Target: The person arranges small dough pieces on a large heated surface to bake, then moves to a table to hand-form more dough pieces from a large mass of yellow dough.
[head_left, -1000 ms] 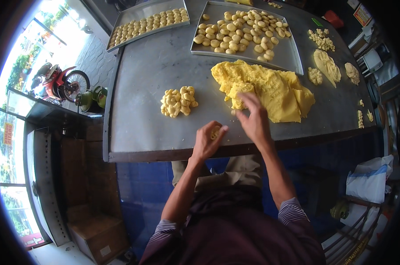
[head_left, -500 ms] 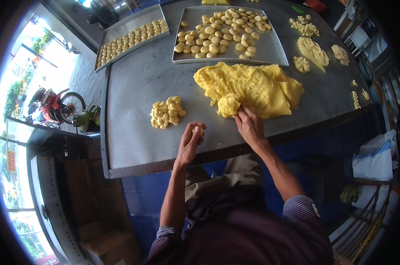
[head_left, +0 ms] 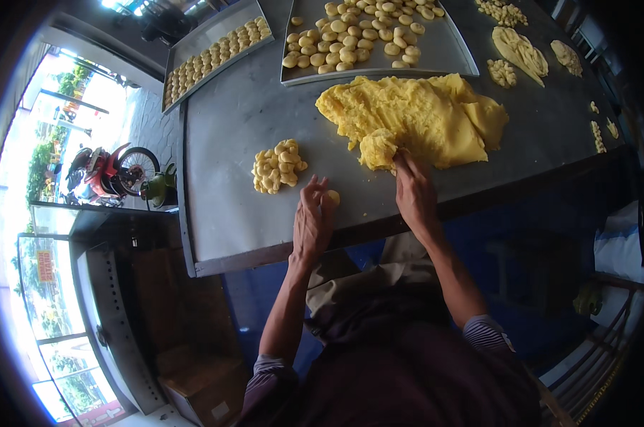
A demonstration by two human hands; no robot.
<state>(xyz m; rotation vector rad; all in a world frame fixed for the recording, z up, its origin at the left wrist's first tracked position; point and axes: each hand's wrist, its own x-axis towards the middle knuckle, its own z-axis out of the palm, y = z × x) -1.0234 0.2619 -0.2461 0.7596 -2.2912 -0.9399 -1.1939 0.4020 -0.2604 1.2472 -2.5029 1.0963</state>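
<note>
The yellow dough [head_left: 446,121] looks craggy leftward, smoother toward its right end.

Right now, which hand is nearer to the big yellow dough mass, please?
The right hand, at the near edge of the dough mass; the left hand is apart, further left.

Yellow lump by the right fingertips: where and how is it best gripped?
Probably cup the yellow lump by its rounded left side, from the near left: that side faces table, while the right hand blocks its right and big dough lies behind.
</note>
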